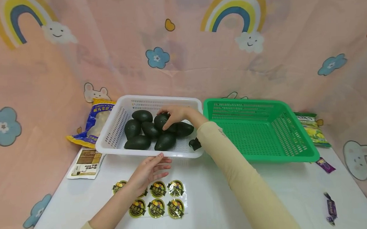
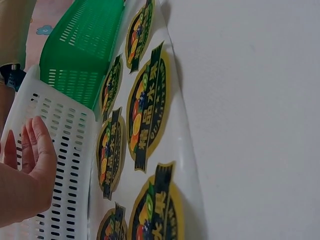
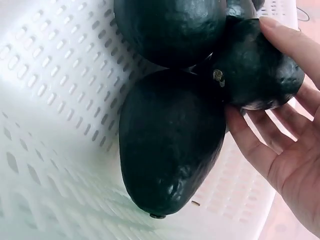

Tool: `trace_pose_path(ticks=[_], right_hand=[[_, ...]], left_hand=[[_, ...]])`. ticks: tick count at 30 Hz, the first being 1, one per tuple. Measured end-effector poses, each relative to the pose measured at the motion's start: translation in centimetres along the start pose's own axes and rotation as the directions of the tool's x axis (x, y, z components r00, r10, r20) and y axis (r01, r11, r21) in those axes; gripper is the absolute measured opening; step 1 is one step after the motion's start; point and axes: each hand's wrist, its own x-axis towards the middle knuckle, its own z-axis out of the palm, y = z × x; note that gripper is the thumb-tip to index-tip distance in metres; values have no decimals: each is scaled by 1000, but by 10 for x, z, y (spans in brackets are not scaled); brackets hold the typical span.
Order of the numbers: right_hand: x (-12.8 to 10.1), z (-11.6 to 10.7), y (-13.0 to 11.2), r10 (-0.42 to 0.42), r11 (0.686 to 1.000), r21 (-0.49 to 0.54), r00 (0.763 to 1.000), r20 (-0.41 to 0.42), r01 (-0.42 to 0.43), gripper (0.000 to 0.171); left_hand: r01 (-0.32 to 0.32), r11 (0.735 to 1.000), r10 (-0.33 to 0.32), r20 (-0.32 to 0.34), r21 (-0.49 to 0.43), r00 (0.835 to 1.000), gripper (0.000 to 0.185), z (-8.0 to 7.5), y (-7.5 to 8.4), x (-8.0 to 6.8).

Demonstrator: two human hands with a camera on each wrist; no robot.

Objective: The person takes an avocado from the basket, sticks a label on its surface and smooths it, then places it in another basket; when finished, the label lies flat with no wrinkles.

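Note:
Several dark green avocados lie in a white plastic basket. My right hand reaches over the basket and holds one avocado among the others, thumb on one side and fingers on the other. Another avocado lies right beside it in the right wrist view. My left hand is at the basket's front edge, fingers loosely extended and its fingertips by the rim; whether they touch is hard to tell. In the left wrist view this hand stands before the slotted wall.
A green basket stands right of the white one. A sheet of round fruit stickers lies in front. Snack bags and a white packet sit at left, a green bag and purple-wrapped candies at right.

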Motion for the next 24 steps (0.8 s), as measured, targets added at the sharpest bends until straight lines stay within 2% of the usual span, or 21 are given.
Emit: trace_pose_path(ticks=[5,10,17,21,24], right_hand=[[-9,-1,-2,-19,999,33,1000,-11,19,73],[-39,-16,-9,-76,991,110,996,-43,80,71],[-115,-28,-13,-192,957,207,979,-75,204,69],[-164,-14,-9,-255,944,193,962,-94,269,69],[-199,6,-5,-250,940,213,964,-95,265,71]], left_hand=[[0,1000,0,-8,16,1000,41,0,-2,-1],[-4,999,6,-39,41,999,43,0,-3,-1],[-12,999,15,-62,53,998,45,2,-3,0],[-12,999,15,-60,50,998,45,2,-3,0],[-14,999,17,-59,49,998,44,3,-3,0]])
